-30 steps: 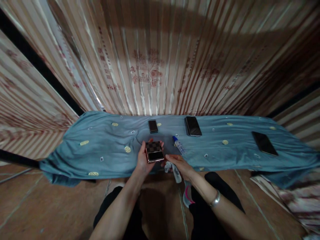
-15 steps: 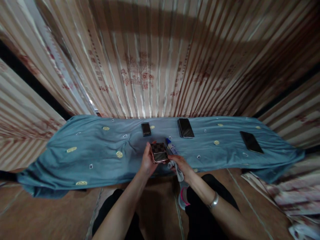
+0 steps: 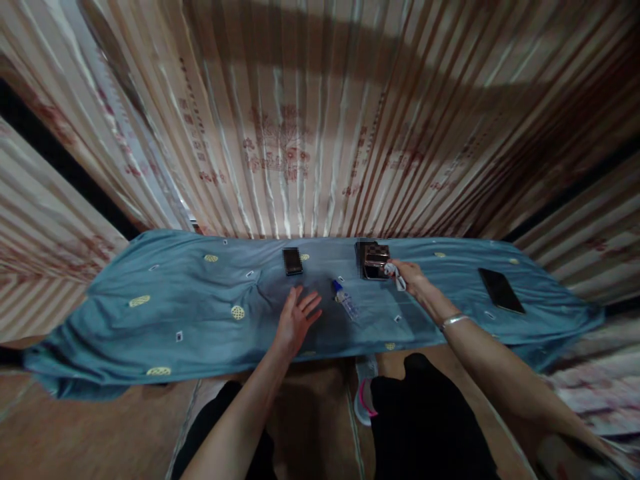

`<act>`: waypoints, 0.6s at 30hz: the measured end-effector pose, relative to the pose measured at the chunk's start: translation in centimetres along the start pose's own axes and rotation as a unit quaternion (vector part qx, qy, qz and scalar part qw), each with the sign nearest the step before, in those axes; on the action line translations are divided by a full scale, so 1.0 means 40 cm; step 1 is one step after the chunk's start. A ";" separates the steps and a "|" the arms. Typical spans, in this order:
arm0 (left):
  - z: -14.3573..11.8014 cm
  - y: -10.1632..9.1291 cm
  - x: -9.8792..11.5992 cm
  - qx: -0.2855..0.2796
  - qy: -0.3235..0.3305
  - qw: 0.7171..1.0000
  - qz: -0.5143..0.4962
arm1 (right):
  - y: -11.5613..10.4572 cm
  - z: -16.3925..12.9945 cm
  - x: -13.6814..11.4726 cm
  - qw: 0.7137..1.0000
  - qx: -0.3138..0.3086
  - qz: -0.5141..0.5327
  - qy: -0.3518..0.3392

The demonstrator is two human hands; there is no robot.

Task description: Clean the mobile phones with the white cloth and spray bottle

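Note:
My right hand (image 3: 411,277) reaches to the back of the blue cloth (image 3: 200,313). It grips a small checkered phone (image 3: 376,259) by its right edge, with a white rag (image 3: 397,275) bunched in the same fingers. The checkered phone lies on top of a larger black phone (image 3: 361,257), of which only the left edge shows. My left hand (image 3: 297,320) hovers flat over the cloth with fingers spread and holds nothing. A small spray bottle (image 3: 345,300) with a blue cap lies on its side between my hands.
A small dark phone (image 3: 293,261) lies at the back centre and another black phone (image 3: 501,290) at the right end. A striped curtain (image 3: 310,133) hangs directly behind the cloth. My knees (image 3: 425,413) are on the brown tiled floor (image 3: 90,433) in front.
The checkered phone left my left hand and went right and back with my right hand, onto the larger black phone. My left hand opened and dropped toward the cloth.

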State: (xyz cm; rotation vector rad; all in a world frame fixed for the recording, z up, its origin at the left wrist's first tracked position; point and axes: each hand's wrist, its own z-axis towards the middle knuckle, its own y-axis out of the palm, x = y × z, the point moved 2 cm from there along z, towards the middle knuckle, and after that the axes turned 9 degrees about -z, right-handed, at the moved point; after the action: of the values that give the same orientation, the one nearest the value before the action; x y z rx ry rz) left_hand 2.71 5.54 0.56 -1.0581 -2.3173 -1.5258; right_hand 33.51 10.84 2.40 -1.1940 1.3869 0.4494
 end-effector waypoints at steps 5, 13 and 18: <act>0.003 -0.017 0.012 0.001 0.007 1.000 -0.007 | 0.002 0.075 -0.011 0.997 0.008 -0.022 0.078; -0.004 -0.022 0.020 0.012 0.004 1.000 0.006 | 0.027 0.132 -0.014 0.995 0.004 -0.045 0.092; -0.011 -0.021 0.023 0.023 0.006 1.000 0.013 | 0.025 0.153 0.003 0.994 0.024 -0.078 0.072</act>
State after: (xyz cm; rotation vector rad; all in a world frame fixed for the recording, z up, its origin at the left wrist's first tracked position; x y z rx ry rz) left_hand 1.40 5.39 0.60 -1.0608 -2.3086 -1.4591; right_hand 35.79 16.30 0.48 -1.3045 1.4054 0.2228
